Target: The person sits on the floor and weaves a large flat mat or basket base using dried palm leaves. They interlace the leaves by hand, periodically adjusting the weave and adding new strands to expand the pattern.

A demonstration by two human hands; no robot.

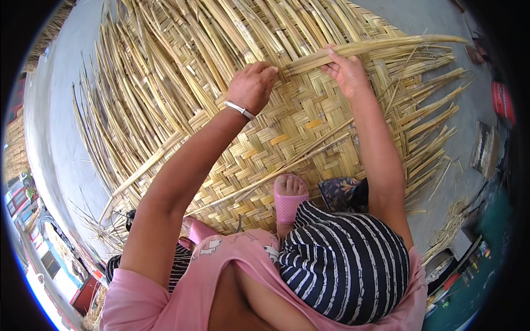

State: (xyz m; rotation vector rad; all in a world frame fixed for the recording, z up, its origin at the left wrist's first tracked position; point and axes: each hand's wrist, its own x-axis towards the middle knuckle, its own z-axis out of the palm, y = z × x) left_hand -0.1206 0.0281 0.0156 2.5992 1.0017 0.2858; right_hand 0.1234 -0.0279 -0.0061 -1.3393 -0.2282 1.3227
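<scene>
A large woven mat of pale split reed strips lies on a grey floor, its loose strip ends fanning out at the far side and left. My left hand, with a silver bangle on the wrist, presses closed fingers down on the weave near the end of a long flattened reed strip. My right hand grips that same strip, which runs off to the right above the mat. My foot in a pink slipper rests on the woven part.
Grey concrete floor surrounds the mat. Reed scraps lie at the right. A dark flat object and a red thing sit at the right edge. A patterned cloth lies beside my knee.
</scene>
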